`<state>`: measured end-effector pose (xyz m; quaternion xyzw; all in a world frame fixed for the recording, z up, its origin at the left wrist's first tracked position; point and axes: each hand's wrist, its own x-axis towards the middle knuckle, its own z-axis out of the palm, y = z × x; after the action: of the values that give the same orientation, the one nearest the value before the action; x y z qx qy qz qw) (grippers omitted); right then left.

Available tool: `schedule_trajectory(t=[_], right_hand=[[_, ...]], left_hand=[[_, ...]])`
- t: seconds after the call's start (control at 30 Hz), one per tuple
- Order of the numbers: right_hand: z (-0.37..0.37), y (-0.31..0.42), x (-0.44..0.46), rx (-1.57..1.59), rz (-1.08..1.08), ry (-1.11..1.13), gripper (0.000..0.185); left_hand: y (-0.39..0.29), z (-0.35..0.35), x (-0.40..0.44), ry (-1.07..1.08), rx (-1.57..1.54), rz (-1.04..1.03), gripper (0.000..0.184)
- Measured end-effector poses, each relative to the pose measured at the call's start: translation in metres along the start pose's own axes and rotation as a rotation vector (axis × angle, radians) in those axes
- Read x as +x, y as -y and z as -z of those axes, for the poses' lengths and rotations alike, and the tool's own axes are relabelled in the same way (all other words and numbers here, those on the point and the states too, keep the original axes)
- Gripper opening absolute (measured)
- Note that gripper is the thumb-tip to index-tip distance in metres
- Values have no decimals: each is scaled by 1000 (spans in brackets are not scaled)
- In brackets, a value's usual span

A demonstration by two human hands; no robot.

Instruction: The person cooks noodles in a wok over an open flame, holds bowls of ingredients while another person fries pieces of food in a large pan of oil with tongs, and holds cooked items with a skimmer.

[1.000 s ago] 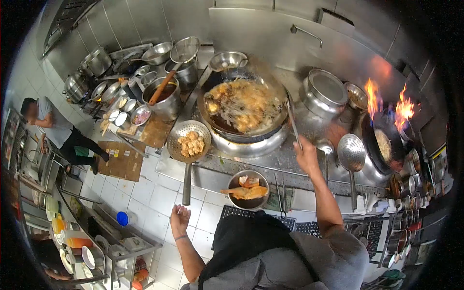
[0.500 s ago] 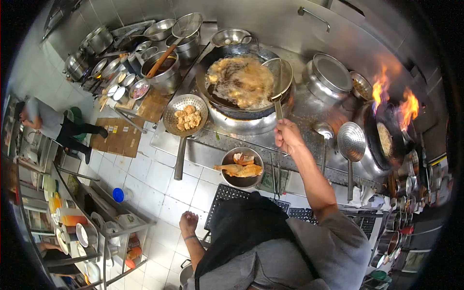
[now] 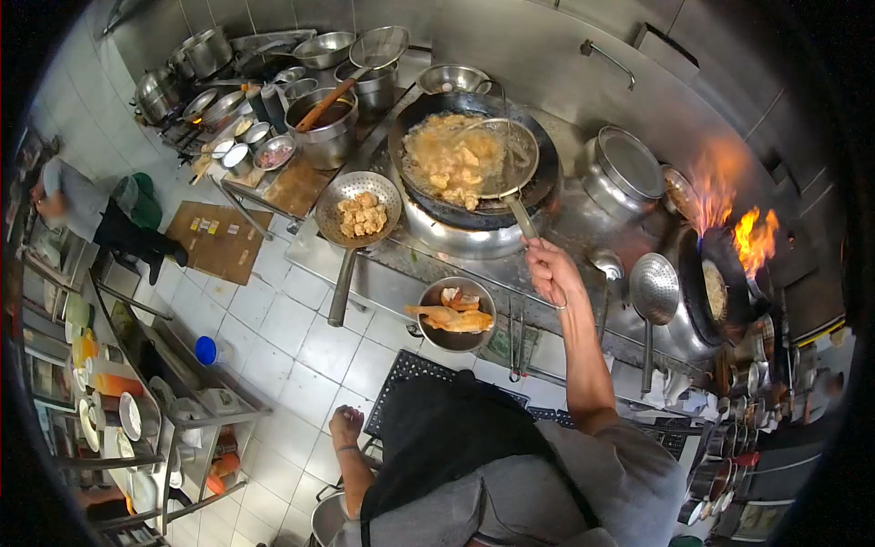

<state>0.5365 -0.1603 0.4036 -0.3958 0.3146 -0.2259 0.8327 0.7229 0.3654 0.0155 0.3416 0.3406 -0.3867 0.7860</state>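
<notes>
My right hand [image 3: 550, 271] is closed round the handle of a mesh strainer [image 3: 521, 166]. The strainer's round head sits over the right side of a dark wok [image 3: 545, 188], against the frying food. Bubbling oil and golden battered pieces [image 3: 447, 159] fill the wok's middle. Down by the apron, my left hand [image 3: 347, 427] hangs over the tiled floor with its fingers curled in, apparently around nothing. Left of the wok, a perforated ladle [image 3: 330, 211] holds browned fried pieces [image 3: 362, 216]. Nearer my body is a metal bowl [image 3: 448, 341] with larger fried pieces [image 3: 454, 318].
Flames [image 3: 725, 205] rise around a second wok [image 3: 700, 278] at the right. Another perforated ladle [image 3: 653, 281] lies beside it. A lidded pot [image 3: 629, 164] stands behind. At the far left is another person [image 3: 82, 205]. A metal shelf rack [image 3: 214, 421] stands to my left.
The strainer has tilted and shifted within the wok, and more battered pieces show beside it. My right hand has moved slightly toward me. The camera view has shifted a little.
</notes>
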Motion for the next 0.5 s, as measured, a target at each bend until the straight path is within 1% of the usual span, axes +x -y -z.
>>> schedule_trajectory(t=[0.03,0.13,0.2,0.27,0.33,0.4,0.43,0.5], right_hand=[[-1,2,-6,8,16,-8,20],[-13,13,-12,-3,56,-25,14],[-12,17,-18,-54,52,-66,12],[-15,17,-25,-112,69,-102,11],[-18,19,-19,-190,101,-122,12],[-5,14,-11,-281,137,-158,14],[-2,9,-10,-404,201,-222,16],[-6,1,-1,-649,340,-335,21]], left_hand=[[4,-10,-9,-86,30,-13,7],[6,-17,-6,-139,37,8,7],[6,22,31,57,344,-114,6],[6,15,25,91,342,-117,6],[4,-14,9,-38,26,-11,5],[3,-29,2,-104,34,-20,5],[3,-29,2,-137,40,-24,6],[-1,-32,3,-107,39,-13,5]])
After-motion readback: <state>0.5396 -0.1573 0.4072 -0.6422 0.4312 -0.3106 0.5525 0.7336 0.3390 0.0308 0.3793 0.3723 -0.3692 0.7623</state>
